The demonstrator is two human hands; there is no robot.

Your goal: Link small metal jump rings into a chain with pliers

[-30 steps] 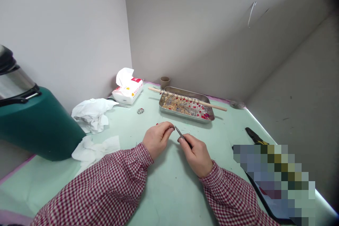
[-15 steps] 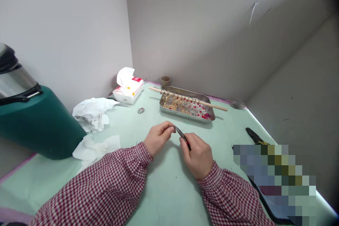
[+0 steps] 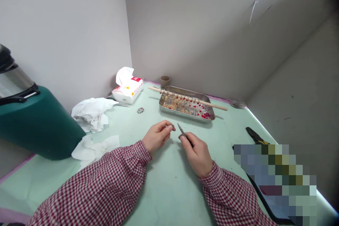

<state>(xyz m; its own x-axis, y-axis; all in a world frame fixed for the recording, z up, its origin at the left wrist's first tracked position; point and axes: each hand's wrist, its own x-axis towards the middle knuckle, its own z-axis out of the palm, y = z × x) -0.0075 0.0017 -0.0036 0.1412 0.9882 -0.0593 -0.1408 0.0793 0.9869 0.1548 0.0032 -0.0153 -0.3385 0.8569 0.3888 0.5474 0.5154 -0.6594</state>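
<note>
My left hand is closed in a pinch above the table. A tiny dark bit shows at its fingertips, too small to name. Slim needle-nose pliers are held in my right hand, with the grey pointed tips up and towards my left fingers. A small gap parts the tips from those fingers. My right palm hides most of the handles. Beyond both hands stands a metal tray of gold, clear and red beads. Across it lies a wooden stick with small pieces hung along it.
A small beaded ring lies left of the tray. Behind are a tissue pack and a brown cup. Crumpled tissues and a big green flask stand left. Dark-handled pliers lie right, beside a blurred-out patch.
The pliers' tips have drawn away from my left fingertips, opening a small gap. My left hand has turned slightly and still pinches.
</note>
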